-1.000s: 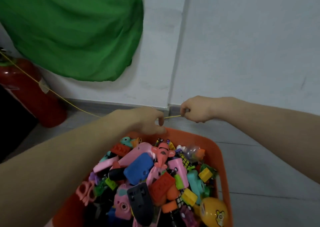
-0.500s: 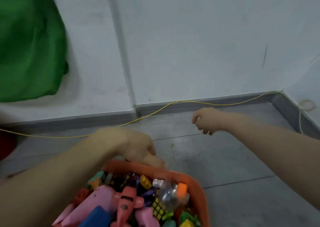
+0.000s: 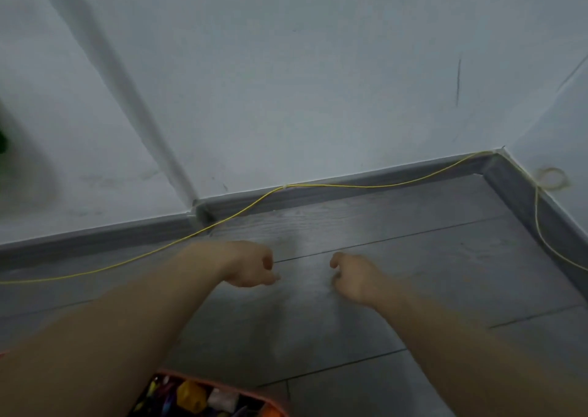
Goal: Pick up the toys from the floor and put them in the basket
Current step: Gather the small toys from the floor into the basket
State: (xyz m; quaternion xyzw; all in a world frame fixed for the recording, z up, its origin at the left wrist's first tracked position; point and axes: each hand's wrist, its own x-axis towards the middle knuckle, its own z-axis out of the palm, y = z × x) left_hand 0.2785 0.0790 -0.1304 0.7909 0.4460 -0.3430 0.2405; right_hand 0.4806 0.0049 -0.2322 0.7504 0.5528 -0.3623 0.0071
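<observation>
Head view: two hands, left (image 3: 251, 265) and right (image 3: 356, 276), fingers loosely curled, empty; one basket (image 3: 222, 385).

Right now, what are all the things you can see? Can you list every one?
basket: one, orange, bottom edge of the picture, only its far rim showing
toys: several, mixed colours with a yellow one on top, inside the basket; too cut off to count
cord: one, yellow, runs along the floor and skirting board from left to the right corner
loop: one, pale, against the right wall
cloth: one, green, just a sliver at the left edge
floor: grey boards
walls: white, with grey skirting
left hand: one, loosely curled, holding nothing, above the floor
right hand: one, loosely curled, holding nothing, beside the left
</observation>
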